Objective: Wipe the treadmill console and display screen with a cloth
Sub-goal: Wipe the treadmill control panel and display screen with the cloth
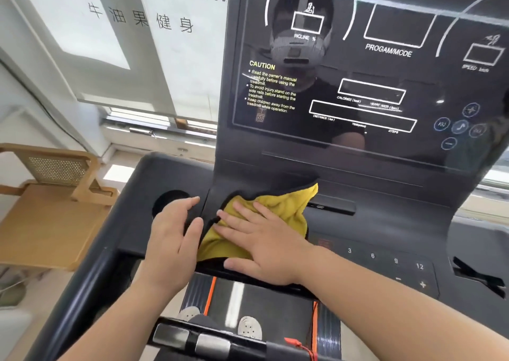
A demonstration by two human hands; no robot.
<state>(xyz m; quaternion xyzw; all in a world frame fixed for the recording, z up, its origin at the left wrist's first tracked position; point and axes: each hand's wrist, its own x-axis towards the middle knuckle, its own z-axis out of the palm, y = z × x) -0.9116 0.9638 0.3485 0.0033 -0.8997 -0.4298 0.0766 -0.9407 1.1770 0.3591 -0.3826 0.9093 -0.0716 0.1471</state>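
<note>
On the treadmill console (358, 239), below the display screen (358, 71): yellow cloth (278, 209) lies flat. Right hand (264, 245) pressed on it, fingers spread open, palm down, not gripping. Left hand (173, 236) just beside the cloth's left edge, fingers loosely open, resting near the cup holder (168, 203).

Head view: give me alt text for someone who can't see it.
The right hand presses a yellow cloth flat on the treadmill console below the dark display screen. The left hand rests open beside it, near the round cup holder.
</note>
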